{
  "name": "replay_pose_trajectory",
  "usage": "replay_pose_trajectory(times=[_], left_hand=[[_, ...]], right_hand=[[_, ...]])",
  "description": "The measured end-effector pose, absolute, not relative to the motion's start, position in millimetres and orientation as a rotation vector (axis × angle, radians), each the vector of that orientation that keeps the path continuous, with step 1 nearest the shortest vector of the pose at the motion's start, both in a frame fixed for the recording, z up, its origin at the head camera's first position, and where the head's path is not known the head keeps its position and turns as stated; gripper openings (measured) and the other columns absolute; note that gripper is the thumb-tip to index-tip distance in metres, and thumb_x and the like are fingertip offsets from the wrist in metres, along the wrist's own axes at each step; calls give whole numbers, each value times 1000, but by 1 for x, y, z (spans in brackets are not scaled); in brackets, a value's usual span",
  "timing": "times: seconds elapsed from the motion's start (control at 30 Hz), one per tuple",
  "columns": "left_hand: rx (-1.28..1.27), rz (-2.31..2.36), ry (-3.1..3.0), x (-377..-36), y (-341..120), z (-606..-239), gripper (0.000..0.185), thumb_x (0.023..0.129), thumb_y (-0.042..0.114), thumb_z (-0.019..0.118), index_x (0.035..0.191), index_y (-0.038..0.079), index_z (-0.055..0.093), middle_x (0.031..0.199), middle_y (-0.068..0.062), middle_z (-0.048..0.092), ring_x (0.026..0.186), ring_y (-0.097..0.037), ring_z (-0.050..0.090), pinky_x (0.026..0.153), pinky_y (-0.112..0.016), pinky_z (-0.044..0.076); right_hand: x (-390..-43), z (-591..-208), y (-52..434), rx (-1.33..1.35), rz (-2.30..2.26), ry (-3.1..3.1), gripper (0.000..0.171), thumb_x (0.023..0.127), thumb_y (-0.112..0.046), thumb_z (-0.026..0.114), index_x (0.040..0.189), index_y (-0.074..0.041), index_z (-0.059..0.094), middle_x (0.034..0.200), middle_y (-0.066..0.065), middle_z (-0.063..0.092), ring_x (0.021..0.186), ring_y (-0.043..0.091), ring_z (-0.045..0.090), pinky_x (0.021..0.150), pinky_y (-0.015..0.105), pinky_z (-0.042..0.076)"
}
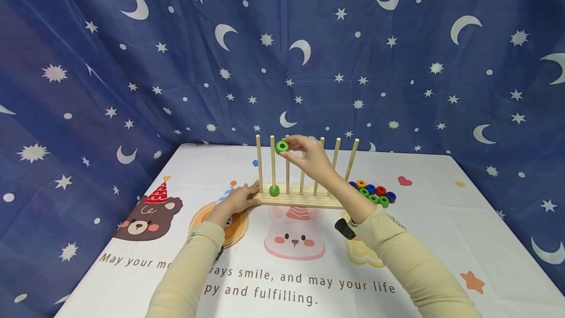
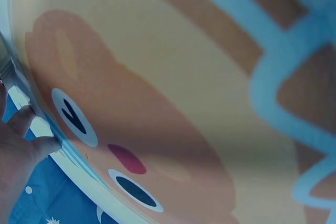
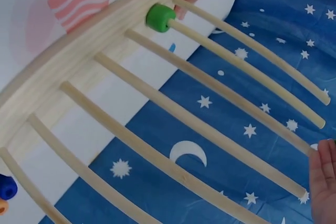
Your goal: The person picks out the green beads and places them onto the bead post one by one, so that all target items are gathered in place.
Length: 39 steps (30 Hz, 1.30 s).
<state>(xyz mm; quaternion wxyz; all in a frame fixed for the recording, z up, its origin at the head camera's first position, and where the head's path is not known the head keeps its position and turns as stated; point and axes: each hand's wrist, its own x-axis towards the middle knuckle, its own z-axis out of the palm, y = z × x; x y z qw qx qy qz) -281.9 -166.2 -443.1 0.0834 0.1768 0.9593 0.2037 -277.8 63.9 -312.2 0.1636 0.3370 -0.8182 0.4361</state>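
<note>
A wooden peg rack (image 1: 304,202) with several upright pegs stands on the table. My left hand (image 1: 236,200) holds the left end of its base, thumb in front and fingers behind; in the left wrist view part of that hand (image 2: 21,148) shows at the left edge. One green bead (image 3: 159,18) sits at the bottom of the second peg from the left. Raised near that peg's top, my right hand (image 1: 311,157) pinches another green bead (image 1: 281,147), its hole facing the head camera. In the right wrist view only part of the right hand (image 3: 324,182) appears.
Loose beads lie beside the rack's right end, among them a red bead (image 1: 380,191), a green bead (image 1: 383,202) and an orange bead (image 1: 361,183). A white printed tablecloth (image 1: 423,239) covers the table. Behind it hangs a dark blue curtain (image 1: 326,87) with moons and stars.
</note>
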Motion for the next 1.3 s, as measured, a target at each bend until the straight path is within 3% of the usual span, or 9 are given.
replay_pose_trajectory(times=[0.3,0.7,1.3], left_hand=[[519,612,2863,-282,-165,-443,56,85,32,55,133,8,38,143,-7,25,128,-41,25,104,-54,23],[495,595,2853,-284,-166,-446,58,84,34,55,134,11,36,144,-4,24,129,-40,25,104,-57,18],[583,609,2890,-285,-168,-449,57,84,31,56,133,7,38,142,-10,28,125,-45,28,100,-57,26]], right_hand=[[-293,-297,58,987,1203,-2314,33,79,-17,65,108,-4,59,102,10,63,89,19,62,82,28,50],[-311,-297,49,906,1168,-2438,35,80,-25,63,111,-7,58,110,6,62,103,20,58,91,30,45],[-311,-294,43,869,1048,-2530,36,82,-29,60,111,-8,59,111,7,62,102,21,58,90,34,46]])
